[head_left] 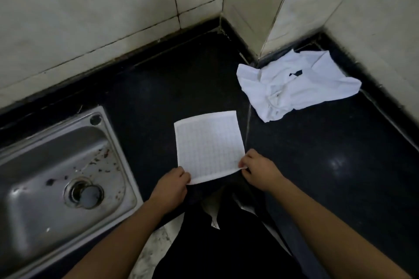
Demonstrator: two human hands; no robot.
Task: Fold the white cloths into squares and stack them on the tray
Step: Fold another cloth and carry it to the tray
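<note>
left grip (175, 180): pinches a near corner of the waffle cloth (209, 145).
right grip (254, 169): pinches the other near corner.
remaining: crumpled cloth (294, 88) beyond right grip, unfolded; no tray in sight.

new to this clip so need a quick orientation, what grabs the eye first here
A flat white cloth lies at the centre of the black counter, its near corners pinched by the left hand and right hand. A crumpled white cloth sits far right against the tiled wall, and a stained steel sink fills the left.
</note>
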